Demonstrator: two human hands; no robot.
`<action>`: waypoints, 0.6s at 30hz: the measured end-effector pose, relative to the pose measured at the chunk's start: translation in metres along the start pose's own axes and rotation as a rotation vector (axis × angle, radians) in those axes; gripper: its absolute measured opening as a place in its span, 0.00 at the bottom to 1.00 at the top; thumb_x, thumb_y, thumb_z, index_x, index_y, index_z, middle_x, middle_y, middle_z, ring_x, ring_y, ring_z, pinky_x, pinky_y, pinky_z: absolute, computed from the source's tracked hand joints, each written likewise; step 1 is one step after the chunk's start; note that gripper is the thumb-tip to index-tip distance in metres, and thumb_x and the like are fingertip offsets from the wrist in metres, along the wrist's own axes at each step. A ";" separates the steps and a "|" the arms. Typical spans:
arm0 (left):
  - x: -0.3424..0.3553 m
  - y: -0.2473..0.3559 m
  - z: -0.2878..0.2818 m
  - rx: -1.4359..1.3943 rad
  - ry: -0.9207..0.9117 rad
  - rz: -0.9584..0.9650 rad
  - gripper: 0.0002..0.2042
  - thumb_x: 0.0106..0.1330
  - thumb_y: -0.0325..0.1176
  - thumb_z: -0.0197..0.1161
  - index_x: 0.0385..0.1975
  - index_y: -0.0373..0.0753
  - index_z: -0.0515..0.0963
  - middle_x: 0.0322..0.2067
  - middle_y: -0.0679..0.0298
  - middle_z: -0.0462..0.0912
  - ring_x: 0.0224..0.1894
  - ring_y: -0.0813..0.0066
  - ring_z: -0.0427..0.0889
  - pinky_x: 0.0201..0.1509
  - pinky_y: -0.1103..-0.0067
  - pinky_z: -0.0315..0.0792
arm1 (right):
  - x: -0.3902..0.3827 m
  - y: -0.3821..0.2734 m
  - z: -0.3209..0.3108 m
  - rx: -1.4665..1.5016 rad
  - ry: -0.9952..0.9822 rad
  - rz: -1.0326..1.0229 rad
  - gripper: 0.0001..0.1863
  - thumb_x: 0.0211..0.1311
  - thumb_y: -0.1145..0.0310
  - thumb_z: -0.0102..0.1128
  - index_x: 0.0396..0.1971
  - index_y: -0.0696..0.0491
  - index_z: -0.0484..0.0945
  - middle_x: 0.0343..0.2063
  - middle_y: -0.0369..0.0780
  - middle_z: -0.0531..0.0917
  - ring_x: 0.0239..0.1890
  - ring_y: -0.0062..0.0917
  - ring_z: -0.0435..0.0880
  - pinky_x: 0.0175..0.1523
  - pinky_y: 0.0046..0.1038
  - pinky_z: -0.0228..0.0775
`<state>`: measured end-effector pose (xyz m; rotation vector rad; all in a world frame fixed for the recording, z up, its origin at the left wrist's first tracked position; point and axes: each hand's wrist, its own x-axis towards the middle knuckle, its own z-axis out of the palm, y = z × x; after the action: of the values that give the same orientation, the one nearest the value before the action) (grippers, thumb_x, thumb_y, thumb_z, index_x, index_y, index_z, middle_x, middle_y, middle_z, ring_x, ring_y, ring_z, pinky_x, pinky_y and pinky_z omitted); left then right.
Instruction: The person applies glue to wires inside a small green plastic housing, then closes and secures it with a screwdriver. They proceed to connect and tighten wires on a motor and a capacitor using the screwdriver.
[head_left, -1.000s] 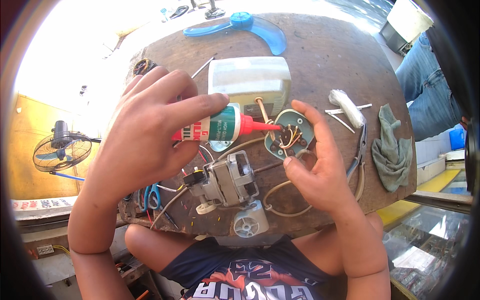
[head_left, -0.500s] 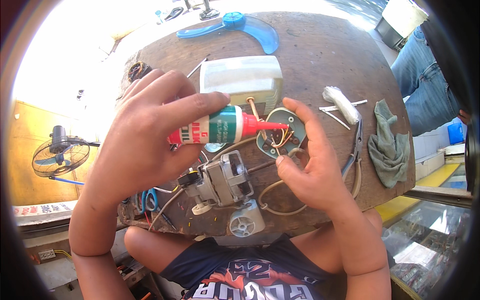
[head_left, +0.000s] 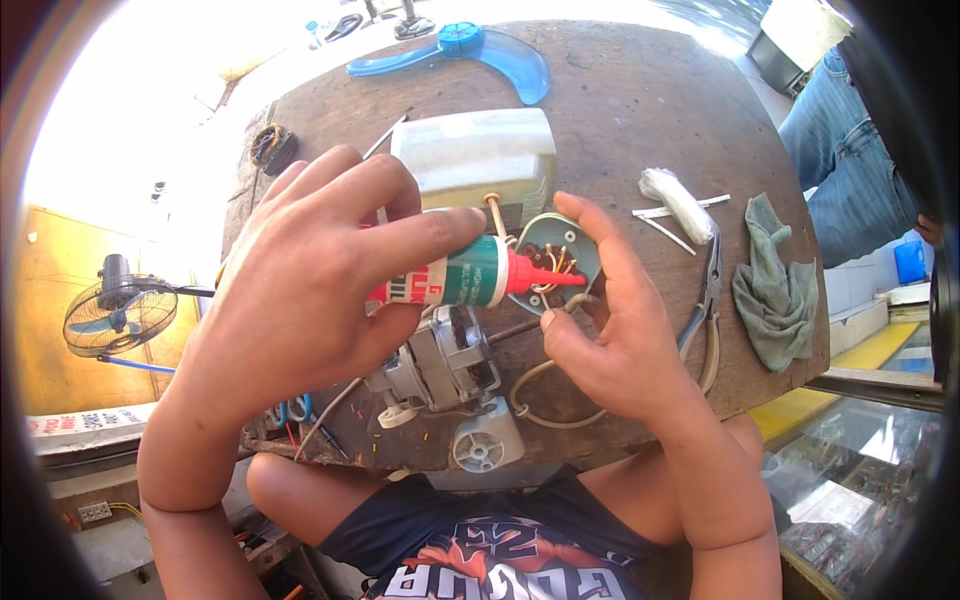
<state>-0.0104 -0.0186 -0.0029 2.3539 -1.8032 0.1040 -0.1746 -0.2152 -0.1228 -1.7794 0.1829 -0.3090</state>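
Note:
My left hand (head_left: 310, 250) is closed round a white and green oil bottle (head_left: 475, 272) with a red nozzle. The bottle lies tipped sideways, its tip over an opened grey-green switch housing (head_left: 578, 245) full of wires and small brown parts. Thumb and fingers of my right hand (head_left: 625, 335) grip the housing's right edge. A beige cable (head_left: 545, 385) loops beneath that hand. Just below the bottle stands a bare fan motor (head_left: 440, 360) with a grey round knob-like part (head_left: 488, 440) at its lower end. Behind the bottle is a cream plastic cover (head_left: 475, 150).
The wooden table (head_left: 640, 110) carries a blue fan blade (head_left: 510, 62), pliers (head_left: 711, 275), a grey-green rag (head_left: 775, 290), a white plastic-wrapped bundle (head_left: 678, 203) and a wound coil (head_left: 273, 148). Blue-handled scissors (head_left: 292, 408) lie at the near left. A person in jeans (head_left: 850, 160) stands at right.
My left hand has brought the bottle slightly right and down, its nozzle tip now farther across the housing. My right hand and the housing have shifted slightly left.

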 end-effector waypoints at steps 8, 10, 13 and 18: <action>-0.002 -0.001 0.000 -0.014 -0.005 0.003 0.34 0.43 0.25 0.75 0.58 0.51 0.90 0.38 0.63 0.81 0.42 0.59 0.79 0.51 0.64 0.75 | 0.001 0.001 0.001 0.003 0.003 0.015 0.47 0.62 0.86 0.62 0.82 0.56 0.58 0.64 0.40 0.75 0.63 0.21 0.80 0.68 0.27 0.77; -0.002 -0.001 0.000 -0.009 -0.006 0.004 0.34 0.43 0.25 0.75 0.58 0.51 0.90 0.38 0.63 0.81 0.42 0.59 0.79 0.52 0.64 0.75 | 0.000 0.001 0.002 0.003 0.000 0.031 0.47 0.62 0.85 0.63 0.82 0.56 0.58 0.64 0.40 0.75 0.63 0.21 0.80 0.68 0.28 0.77; -0.001 -0.001 -0.001 0.000 -0.001 0.014 0.34 0.43 0.24 0.76 0.58 0.51 0.90 0.38 0.63 0.80 0.42 0.59 0.79 0.52 0.65 0.75 | 0.001 0.001 0.002 -0.010 0.005 0.018 0.47 0.62 0.85 0.63 0.82 0.55 0.58 0.64 0.39 0.75 0.63 0.21 0.80 0.67 0.27 0.77; 0.001 0.000 -0.003 0.020 0.002 0.018 0.34 0.42 0.25 0.76 0.57 0.51 0.90 0.38 0.64 0.80 0.42 0.59 0.78 0.52 0.65 0.75 | 0.001 0.001 0.003 -0.005 0.009 0.016 0.47 0.61 0.85 0.64 0.82 0.55 0.59 0.64 0.39 0.75 0.63 0.21 0.80 0.67 0.27 0.78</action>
<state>-0.0096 -0.0188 -0.0002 2.3498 -1.8310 0.1273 -0.1729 -0.2129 -0.1242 -1.7809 0.2045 -0.3045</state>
